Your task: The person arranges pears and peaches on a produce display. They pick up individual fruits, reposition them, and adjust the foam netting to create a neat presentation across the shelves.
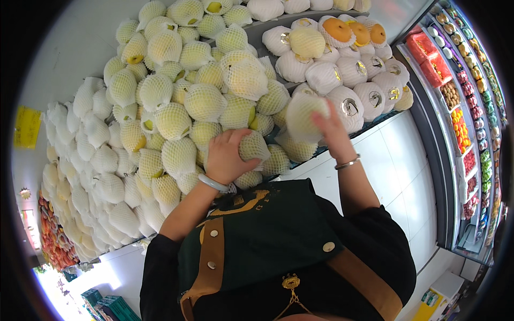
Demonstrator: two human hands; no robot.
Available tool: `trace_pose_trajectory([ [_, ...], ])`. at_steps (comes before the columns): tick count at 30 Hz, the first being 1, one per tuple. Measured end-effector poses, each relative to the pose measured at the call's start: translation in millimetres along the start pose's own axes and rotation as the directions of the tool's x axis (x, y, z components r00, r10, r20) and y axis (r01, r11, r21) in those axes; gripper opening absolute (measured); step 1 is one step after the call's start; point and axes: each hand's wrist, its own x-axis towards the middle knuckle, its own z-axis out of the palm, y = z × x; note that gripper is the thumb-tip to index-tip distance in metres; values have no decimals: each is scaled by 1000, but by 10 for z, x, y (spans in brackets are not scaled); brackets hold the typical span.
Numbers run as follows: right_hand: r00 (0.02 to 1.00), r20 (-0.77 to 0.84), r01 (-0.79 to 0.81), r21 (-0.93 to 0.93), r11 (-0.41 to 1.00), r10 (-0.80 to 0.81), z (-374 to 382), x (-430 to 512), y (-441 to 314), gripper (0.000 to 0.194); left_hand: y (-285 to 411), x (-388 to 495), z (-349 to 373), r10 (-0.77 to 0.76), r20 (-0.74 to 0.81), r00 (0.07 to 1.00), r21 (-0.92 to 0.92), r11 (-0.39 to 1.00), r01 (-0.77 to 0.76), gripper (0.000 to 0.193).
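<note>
My left hand [228, 155] rests low on the heap, its fingers and thumb curled round a pale green pear in a white foam net [253, 148]. To the right, my right hand [334, 130] grips another foam-netted pear [306, 116], which is held above the near edge of the heap; hand and fruit are slightly blurred. Around both hands lie several yellow-green pears in foam nets [206, 102]. White-netted fruits bearing gold and black labels [346, 109] sit just beyond my right hand.
Whiter netted pears [106, 158] cover the display's left side. Unwrapped orange-brown pears [336, 30] sit at the back right. Refrigerated shelves [461, 132] with packed produce line the right, across a tiled floor [397, 172]. Green boxes [114, 307] stand at lower left.
</note>
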Motion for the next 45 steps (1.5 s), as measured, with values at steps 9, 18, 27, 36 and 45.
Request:
trace_pose_trajectory([
  [9,838,147,417,-794,443,-526,733,141,485,75,47,-183,-360,103,-119,988,-184,975,-123,83],
  [18,851,137,410,-776,479,-507,636,70,528,72,18,-108,18,135,75,988,211,966,-148,89],
  [27,704,337,610,-737,290,-625,722,0,80,67,-80,-671,-821,-40,-392,919,38,998,59,50],
  [36,626,766,774,-633,-1,-144,1782,-269,182,77,-214,-1296,-993,-225,-486,844,-82,974,212,36],
  [45,630,766,770,-638,-26,-126,1870,-175,358,88,-234,-1526,-505,-355,-368,859,-16,926,376,80],
])
